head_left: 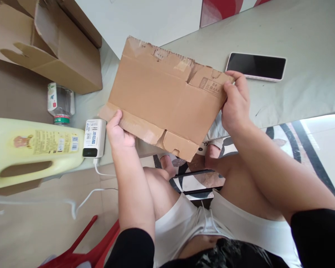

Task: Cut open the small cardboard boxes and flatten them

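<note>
A flattened brown cardboard box (pixel 162 93) is held up, tilted, above the front edge of the table. Its edges are torn, with bits of tape on them, and a printed label shows near its right corner. My left hand (pixel 119 132) grips its lower left edge, thumb on top and fingers hidden beneath. At the right end, my right hand (pixel 236 98) pinches the upper corner between thumb and fingers. Just beyond that hand lies a phone (pixel 257 67) with a dark screen. A white power bank (pixel 95 138) with a cable sits left of my left hand.
An open cardboard box (pixel 72 56) stands at the back left. Before it lie a clear plastic bottle (pixel 61 102) and a large yellow jug (pixel 33 152). A white panel (pixel 145 18) is behind on the pale tablecloth (pixel 304 44). Below left is a red chair (pixel 83 249).
</note>
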A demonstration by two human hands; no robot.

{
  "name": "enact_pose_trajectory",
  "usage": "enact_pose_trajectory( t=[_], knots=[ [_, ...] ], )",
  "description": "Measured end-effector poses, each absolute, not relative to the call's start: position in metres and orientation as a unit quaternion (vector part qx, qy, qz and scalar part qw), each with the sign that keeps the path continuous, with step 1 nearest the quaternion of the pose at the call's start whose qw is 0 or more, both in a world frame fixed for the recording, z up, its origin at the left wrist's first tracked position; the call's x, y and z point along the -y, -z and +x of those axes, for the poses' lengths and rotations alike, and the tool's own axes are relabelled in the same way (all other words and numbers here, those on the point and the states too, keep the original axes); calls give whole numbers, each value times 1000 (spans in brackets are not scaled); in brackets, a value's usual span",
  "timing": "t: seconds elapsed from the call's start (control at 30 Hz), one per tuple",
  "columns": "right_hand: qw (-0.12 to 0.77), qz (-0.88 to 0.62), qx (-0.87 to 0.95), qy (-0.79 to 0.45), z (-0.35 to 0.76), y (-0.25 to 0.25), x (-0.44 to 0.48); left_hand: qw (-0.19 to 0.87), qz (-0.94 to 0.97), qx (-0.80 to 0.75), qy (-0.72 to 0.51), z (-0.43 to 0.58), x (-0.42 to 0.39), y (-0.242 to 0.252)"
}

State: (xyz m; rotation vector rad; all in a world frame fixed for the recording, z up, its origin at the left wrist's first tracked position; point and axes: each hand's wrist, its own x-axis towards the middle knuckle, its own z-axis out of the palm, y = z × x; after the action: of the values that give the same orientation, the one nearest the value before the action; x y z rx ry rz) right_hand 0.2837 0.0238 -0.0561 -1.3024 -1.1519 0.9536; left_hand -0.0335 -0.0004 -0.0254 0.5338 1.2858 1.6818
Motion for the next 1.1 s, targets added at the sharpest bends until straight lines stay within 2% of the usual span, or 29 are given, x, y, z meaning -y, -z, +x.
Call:
enact_pose_trajectory(
  t=[0.1,0.2,0.47,0.87,1.1],
  knots=[
    [589,-564,411,-408,276,49,-23,461,231,-532,-672,-37,-2,29],
    [593,-525,396,-464,269,42,-23,454,260,-537,-661,-38,-2,30],
    [531,-434,390,-614,253,27,-5,444,291,-513,-675,-28,0,18],
    [533,-432,392,-613,252,26,-5,439,296,-508,-679,-26,1,16],
    [565,-446,365,-590,249,26,-8,490,311,-455,-676,1,9,12]
  ],
)
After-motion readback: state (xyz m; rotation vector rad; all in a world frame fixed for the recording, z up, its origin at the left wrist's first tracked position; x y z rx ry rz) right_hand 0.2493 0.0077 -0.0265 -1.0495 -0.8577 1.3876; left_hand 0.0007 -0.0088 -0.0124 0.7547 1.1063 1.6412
